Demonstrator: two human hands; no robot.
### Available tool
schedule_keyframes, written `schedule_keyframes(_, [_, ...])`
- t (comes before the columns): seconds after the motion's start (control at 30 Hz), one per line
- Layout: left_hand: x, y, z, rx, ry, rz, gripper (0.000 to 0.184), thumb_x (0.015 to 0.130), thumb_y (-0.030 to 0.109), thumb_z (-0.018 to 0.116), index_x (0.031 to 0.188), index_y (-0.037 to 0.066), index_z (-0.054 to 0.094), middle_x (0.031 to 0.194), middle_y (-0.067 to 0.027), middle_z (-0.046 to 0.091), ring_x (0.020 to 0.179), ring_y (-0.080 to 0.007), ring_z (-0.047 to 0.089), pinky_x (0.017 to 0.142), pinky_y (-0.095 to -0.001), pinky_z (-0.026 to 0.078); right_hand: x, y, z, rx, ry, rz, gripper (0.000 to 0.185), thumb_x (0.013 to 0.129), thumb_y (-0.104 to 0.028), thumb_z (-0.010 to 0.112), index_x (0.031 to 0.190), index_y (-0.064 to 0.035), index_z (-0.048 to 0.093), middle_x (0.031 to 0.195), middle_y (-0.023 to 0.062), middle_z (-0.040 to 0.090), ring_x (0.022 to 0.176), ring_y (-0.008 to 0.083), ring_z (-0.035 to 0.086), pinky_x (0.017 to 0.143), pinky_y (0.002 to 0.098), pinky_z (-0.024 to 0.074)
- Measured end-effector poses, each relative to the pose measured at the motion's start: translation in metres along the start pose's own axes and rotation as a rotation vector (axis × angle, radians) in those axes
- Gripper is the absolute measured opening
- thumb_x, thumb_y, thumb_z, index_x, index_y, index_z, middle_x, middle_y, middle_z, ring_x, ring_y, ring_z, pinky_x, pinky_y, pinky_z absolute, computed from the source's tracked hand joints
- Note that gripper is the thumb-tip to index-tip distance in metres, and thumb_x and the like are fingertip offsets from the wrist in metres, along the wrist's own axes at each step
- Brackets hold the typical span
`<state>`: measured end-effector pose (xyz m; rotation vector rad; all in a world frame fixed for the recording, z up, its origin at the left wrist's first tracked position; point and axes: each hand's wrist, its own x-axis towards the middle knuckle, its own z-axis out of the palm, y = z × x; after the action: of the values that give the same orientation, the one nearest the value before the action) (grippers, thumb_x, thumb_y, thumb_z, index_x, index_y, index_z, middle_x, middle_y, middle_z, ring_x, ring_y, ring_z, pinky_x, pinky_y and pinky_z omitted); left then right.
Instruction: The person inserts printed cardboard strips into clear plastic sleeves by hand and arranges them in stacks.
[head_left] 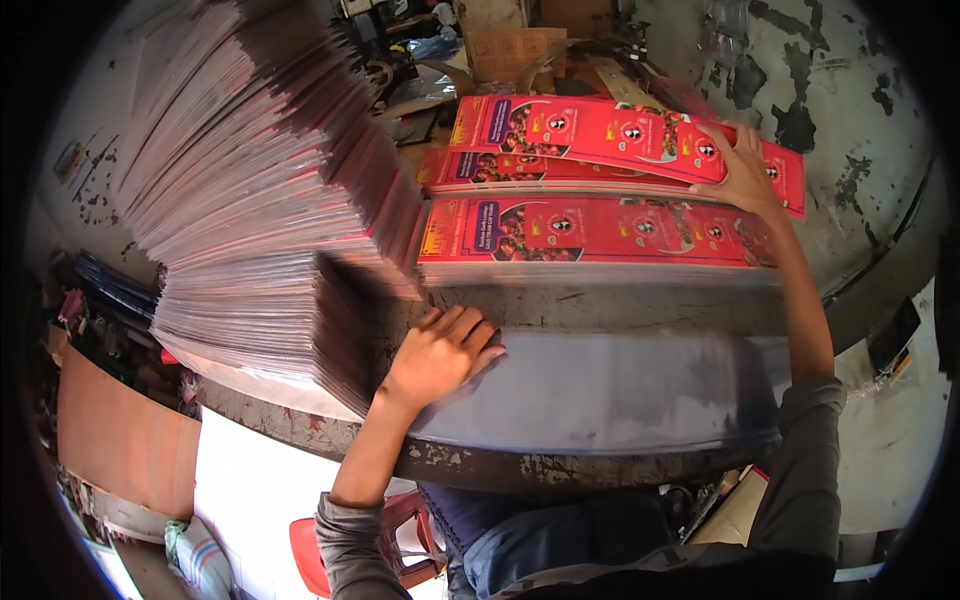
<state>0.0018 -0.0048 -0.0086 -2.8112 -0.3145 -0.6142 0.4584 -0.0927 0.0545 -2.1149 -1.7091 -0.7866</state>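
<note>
The right hand [745, 178], fingers spread with the thumb apart, grips the right part of a long red printed strip [590, 135] at the far side of the worktable [600, 305], tilted over the red printed stacks [600, 225]. The left hand [443, 352], its fingers curled close together, rests at the left end of the clear plastic sheets [610, 390] along the near edge, just right of the tall piles of filled sleeves [250, 310].
</note>
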Motion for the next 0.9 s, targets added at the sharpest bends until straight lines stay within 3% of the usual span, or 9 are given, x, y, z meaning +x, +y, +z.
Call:
schedule_keyframes(0.2, [-0.004, 0.003, -0.01, -0.148, -0.056, -0.078, 0.046, 0.075, 0.049, 0.063, 0.086, 0.005, 0.061, 0.091, -0.0091, 0.055, 0.081, -0.0253, 0.059, 0.076, -0.0365, 0.048, -0.043, -0.016, -0.048, -0.11, 0.259, -0.02, 0.095, 0.052, -0.042, 0.082, 0.133, -0.0142, 0.041, 0.125, 0.0205, 0.039, 0.116, 0.0364, 0.035, 0.097, 0.0462, 0.0327])
schedule_keyframes(0.27, [-0.005, 0.002, -0.009, -0.111, -0.046, -0.044, 0.051, 0.073, 0.052, 0.064, 0.09, 0.004, 0.06, 0.095, -0.0101, 0.055, 0.085, -0.0263, 0.059, 0.079, -0.0402, 0.047, -0.053, -0.018, -0.059, -0.137, 0.297, 0.133, 0.092, 0.056, -0.042, 0.081, 0.134, -0.0143, 0.04, 0.124, 0.0219, 0.04, 0.116, 0.0369, 0.037, 0.096, 0.0454, 0.0342])
schedule_keyframes(0.37, [-0.001, 0.003, -0.009, -0.109, 0.014, -0.004, 0.049, 0.072, 0.047, 0.067, 0.097, 0.005, 0.06, 0.092, -0.0094, 0.054, 0.088, -0.0257, 0.056, 0.081, -0.0378, 0.044, -0.055, -0.013, -0.074, 0.011, 0.357, 0.332, 0.093, 0.06, -0.046, 0.08, 0.137, -0.0154, 0.038, 0.119, 0.0232, 0.044, 0.112, 0.0371, 0.043, 0.094, 0.0451, 0.0365])
schedule_keyframes(0.5, [0.002, 0.008, -0.012, -0.165, 0.059, 0.034, 0.029, 0.072, 0.026, 0.07, 0.089, 0.006, 0.057, 0.087, -0.0085, 0.053, 0.085, -0.0239, 0.054, 0.077, -0.0368, 0.041, -0.05, 0.009, -0.097, 0.31, 0.225, 0.428, 0.093, 0.068, -0.046, 0.076, 0.142, -0.0141, 0.029, 0.121, 0.0182, 0.045, 0.114, 0.0309, 0.044, 0.096, 0.0451, 0.0353])
schedule_keyframes(0.57, [0.003, 0.01, -0.01, -0.143, 0.082, 0.075, 0.022, 0.072, 0.017, 0.07, 0.084, 0.006, 0.056, 0.084, -0.0079, 0.052, 0.082, -0.0235, 0.055, 0.074, -0.036, 0.04, -0.048, -0.01, -0.11, 0.893, 0.187, 0.415, 0.086, 0.074, -0.04, 0.073, 0.141, -0.0086, 0.03, 0.116, 0.0143, 0.054, 0.105, 0.0235, 0.054, 0.091, 0.0379, 0.0421])
schedule_keyframes(0.6, [0.003, 0.01, -0.008, -0.158, 0.117, 0.079, 0.017, 0.073, 0.013, 0.066, 0.084, 0.007, 0.056, 0.081, -0.0061, 0.053, 0.079, -0.0215, 0.055, 0.073, -0.0343, 0.04, -0.046, -0.022, -0.113, 0.888, 0.181, 0.419, 0.086, 0.074, -0.04, 0.073, 0.141, -0.0086, 0.03, 0.116, 0.0143, 0.054, 0.105, 0.0235, 0.054, 0.091, 0.0379, 0.0421])
schedule_keyframes(0.7, [0.0, 0.011, -0.002, -0.143, 0.173, 0.091, 0.012, 0.074, 0.009, 0.063, 0.083, 0.008, 0.055, 0.075, -0.0037, 0.053, 0.074, -0.0193, 0.056, 0.071, -0.0321, 0.039, -0.04, -0.039, -0.097, 1.062, -0.029, 0.422, 0.051, 0.085, -0.027, 0.065, 0.126, -0.0027, 0.05, 0.102, 0.0076, 0.063, 0.089, 0.0108, 0.059, 0.081, 0.0265, 0.0459])
schedule_keyframes(0.8, [0.001, 0.013, -0.001, -0.09, 0.227, 0.121, 0.014, 0.071, 0.008, 0.063, 0.082, 0.009, 0.055, 0.071, -0.0027, 0.053, 0.072, -0.0183, 0.057, 0.071, -0.031, 0.041, -0.03, -0.052, -0.082, 1.266, 0.082, 0.347, 0.041, 0.089, -0.024, 0.06, 0.122, -0.0014, 0.053, 0.104, 0.006, 0.063, 0.089, 0.0092, 0.057, 0.081, 0.0254, 0.0451])
schedule_keyframes(0.9, [-0.001, 0.01, -0.002, -0.036, 0.218, 0.149, 0.017, 0.068, 0.008, 0.062, 0.083, 0.01, 0.055, 0.07, -0.0018, 0.053, 0.071, -0.0166, 0.058, 0.073, -0.0298, 0.041, -0.019, -0.061, -0.081, 1.249, 0.157, 0.357, 0.037, 0.092, -0.023, 0.055, 0.12, 0.0006, 0.054, 0.104, 0.0053, 0.062, 0.092, 0.0083, 0.055, 0.083, 0.024, 0.0431])
